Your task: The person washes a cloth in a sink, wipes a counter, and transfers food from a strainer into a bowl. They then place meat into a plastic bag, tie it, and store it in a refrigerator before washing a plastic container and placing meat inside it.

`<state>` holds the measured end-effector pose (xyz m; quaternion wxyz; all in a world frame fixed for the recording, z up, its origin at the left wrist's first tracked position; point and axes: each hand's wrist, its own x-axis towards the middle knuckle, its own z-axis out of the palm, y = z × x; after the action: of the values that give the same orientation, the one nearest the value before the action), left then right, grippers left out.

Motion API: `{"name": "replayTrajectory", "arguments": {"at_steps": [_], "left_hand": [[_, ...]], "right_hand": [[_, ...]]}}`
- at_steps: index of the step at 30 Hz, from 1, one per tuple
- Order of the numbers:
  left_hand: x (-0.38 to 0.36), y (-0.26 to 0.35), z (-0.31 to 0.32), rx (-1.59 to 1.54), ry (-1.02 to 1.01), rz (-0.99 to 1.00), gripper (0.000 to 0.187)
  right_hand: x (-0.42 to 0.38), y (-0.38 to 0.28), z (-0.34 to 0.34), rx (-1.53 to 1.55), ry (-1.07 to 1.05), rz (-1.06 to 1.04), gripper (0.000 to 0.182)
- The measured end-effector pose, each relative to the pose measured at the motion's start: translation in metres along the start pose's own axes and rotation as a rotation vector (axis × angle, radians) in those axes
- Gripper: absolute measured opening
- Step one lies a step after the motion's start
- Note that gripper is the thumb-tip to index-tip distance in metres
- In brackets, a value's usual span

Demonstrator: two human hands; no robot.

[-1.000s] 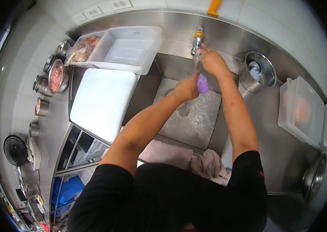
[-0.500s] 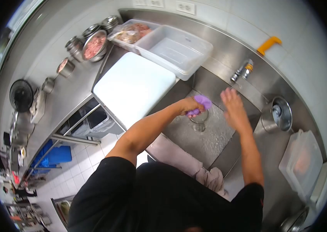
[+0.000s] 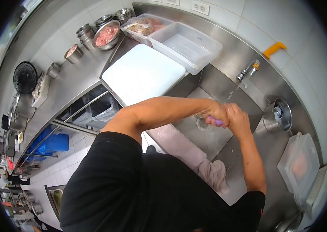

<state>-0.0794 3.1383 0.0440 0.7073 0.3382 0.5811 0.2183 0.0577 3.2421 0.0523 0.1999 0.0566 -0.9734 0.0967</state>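
Over the sink [image 3: 210, 141], both hands' grip clenches a purple cloth [image 3: 216, 121], bunched, long axis hidden.

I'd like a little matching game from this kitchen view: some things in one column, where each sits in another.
Things:
1. purple cloth
2. cutting board
3. tap
4. towel

Places:
A. on the sink's back wall
B. draped over the sink's front edge
C. between the two hands
D. on the counter left of the sink

Pairs: 1-C, 2-D, 3-A, 4-B
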Motion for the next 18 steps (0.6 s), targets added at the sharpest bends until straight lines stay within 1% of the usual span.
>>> {"name": "replayTrajectory", "arguments": {"at_steps": [2,3,5,6,8,9,11,12,14,16,18], "left_hand": [[-0.012,0.006,0.01,0.313,0.257,0.0,0.017],[-0.017,0.007,0.014,0.466,0.39,0.004,0.018],[0.027,-0.03,-0.002,0.928,0.569,0.23,0.018],[0.039,-0.046,-0.008,1.156,0.66,0.336,0.019],[0.031,-0.057,0.004,1.083,0.734,0.169,0.02],[0.025,-0.06,0.008,1.046,0.777,0.088,0.021],[0.041,-0.083,-0.002,1.124,0.805,0.239,0.026],[0.046,-0.092,-0.005,1.162,0.821,0.311,0.029],[0.022,-0.083,0.008,1.249,0.772,0.28,0.046],[0.018,-0.082,0.013,1.181,0.731,0.241,0.06],[0.007,-0.094,0.016,1.231,0.963,0.494,0.071]], "right_hand": [[0.003,0.0,0.007,-0.091,-0.158,0.119,0.032],[0.002,0.0,0.015,-0.107,-0.149,0.153,0.028],[0.002,0.001,0.04,-0.136,-0.132,0.204,0.022],[0.002,-0.003,0.049,-0.118,-0.151,0.269,0.018],[-0.003,-0.013,0.069,-0.084,-0.186,0.396,0.012],[-0.006,-0.016,0.083,-0.011,-0.143,0.476,0.015],[-0.022,-0.025,0.112,0.143,-0.072,0.629,0.021],[-0.03,-0.028,0.116,0.298,-0.048,0.688,0.025],[-0.039,-0.03,0.125,0.623,-0.014,0.797,0.032],[-0.039,-0.026,0.111,0.582,-0.22,0.814,0.039],[-0.043,-0.024,0.09,0.664,-0.326,0.851,0.055]]}}
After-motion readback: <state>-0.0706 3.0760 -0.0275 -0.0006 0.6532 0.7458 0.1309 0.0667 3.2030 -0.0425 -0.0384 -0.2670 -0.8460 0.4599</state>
